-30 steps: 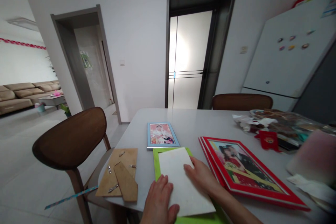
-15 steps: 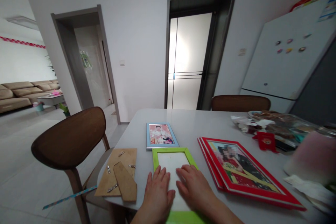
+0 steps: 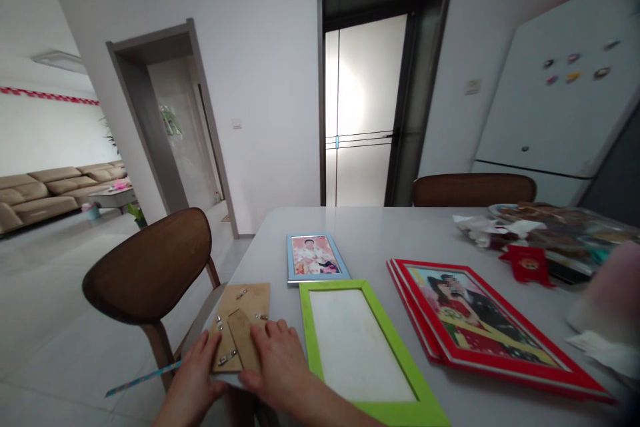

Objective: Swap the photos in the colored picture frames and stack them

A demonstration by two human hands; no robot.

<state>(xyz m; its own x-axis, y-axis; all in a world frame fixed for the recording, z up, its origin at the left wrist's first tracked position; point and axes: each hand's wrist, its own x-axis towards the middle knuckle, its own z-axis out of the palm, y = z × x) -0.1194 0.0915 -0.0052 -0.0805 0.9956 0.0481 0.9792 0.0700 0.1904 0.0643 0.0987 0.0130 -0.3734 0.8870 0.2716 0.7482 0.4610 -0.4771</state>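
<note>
Board of thin brown wood with metal clips (image 3: 242, 293) and a stand leg (image 3: 243, 339) lies between your left hand (image 3: 189, 373) and right hand (image 3: 283, 361), both touching its sides, long axis seemingly near-to-far. Your fingers bend slightly; you can't tell whether they grip. Your hands hide its near corners.

Dim room, bright door glare.

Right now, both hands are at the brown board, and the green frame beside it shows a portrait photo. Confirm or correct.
Not quite: in the head view, the green frame shows a plain white sheet, not a portrait photo. The left hand and right hand are at the brown board.
</note>
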